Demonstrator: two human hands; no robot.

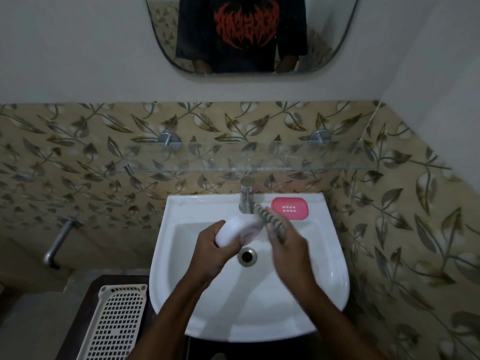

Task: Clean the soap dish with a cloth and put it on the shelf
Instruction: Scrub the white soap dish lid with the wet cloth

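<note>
White sink [333, 281], glass shelf [233, 158], leaf-patterned tiles [78, 152], mirror [324, 27] above

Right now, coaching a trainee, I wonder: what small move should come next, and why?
Probably rub the striped cloth across the white soap dish: the right hand holds the cloth at the dish's edge, and the left hand grips the dish over the sink.
</note>
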